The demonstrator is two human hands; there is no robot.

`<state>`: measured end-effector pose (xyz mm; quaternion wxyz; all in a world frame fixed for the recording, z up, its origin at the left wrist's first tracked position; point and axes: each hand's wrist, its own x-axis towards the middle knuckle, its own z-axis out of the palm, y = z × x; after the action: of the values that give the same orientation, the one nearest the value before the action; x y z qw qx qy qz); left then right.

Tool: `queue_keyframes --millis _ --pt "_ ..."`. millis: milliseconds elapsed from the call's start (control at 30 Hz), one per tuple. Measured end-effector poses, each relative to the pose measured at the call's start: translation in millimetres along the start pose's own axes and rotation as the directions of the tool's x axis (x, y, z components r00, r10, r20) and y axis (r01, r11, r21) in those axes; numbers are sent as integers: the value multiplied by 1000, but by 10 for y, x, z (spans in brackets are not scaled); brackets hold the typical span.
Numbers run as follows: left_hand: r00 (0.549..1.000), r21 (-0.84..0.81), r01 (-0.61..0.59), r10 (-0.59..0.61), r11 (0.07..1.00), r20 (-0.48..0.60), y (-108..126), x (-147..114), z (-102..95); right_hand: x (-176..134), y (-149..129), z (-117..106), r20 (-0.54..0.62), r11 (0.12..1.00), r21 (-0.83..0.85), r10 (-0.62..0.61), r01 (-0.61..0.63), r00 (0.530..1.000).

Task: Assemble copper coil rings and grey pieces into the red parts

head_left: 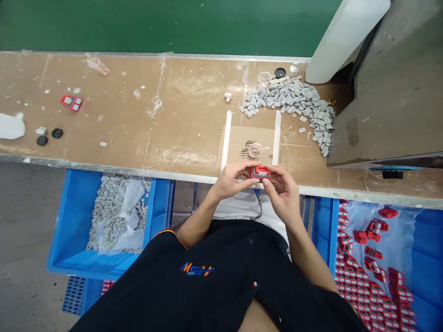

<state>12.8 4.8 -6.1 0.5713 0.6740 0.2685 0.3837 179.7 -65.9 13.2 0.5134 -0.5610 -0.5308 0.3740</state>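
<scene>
With the left hand [236,179] and right hand [284,188] both curled around the red case [260,170], we hold it at the front edge of the tabletop [187,133], apparently seating its grey insert [263,174]; the next move likely calls for even thumb pressure.

The left hand [231,180] and right hand [284,190] face each other, fingers [246,164] bent in a pinch grip. The left forearm [200,216] and right forearm [308,251] converge forward.
</scene>
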Motion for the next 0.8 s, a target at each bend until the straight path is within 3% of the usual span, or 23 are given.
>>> queue_keyframes --millis 167,333,633,733,800 --pt "992 183 -120 111 976 59 8 17 -32 77 -117 -141 156 921 -342 -138 185 978" --pt "989 238 -121 96 964 115 21 22 -67 180 -186 -227 308 873 -405 -151 273 939" --pt "982 338 -171 134 926 129 59 41 -94 157 -49 -119 254 894 -345 -203 284 946" --pt "990 254 -94 63 963 128 100 33 -84 67 -83 -160 245 909 -305 -213 284 946" --pt "991 147 8 -27 989 133 138 17 -76 -69 -155 -315 208 917 -303 -203 260 957"
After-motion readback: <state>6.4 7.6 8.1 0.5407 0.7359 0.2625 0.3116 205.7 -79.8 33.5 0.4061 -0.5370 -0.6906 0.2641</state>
